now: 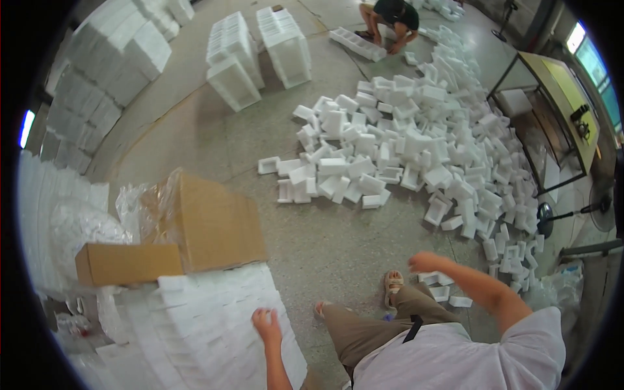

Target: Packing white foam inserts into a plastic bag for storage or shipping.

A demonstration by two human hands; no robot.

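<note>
My left hand (266,325) is over the right part of a broad stack of white foam pieces (195,318). Its thumb stands apart from the loosely bent fingers, and nothing shows in it. Whether it touches the foam I cannot tell. Out in front of my body on the right is my right hand (426,262), above the floor near my foot. Its fingers point left and are too small and blurred to read; no object shows in it. A few loose white foam pieces (460,301) lie on the floor beneath that forearm.
A large heap of white foam pieces (416,143) spreads ahead and right. Cardboard boxes (224,224) stand behind the left stack. Foam blocks (234,84) stand farther off. A person (396,16) crouches at the far end; a table (559,91) and fan (601,203) are right.
</note>
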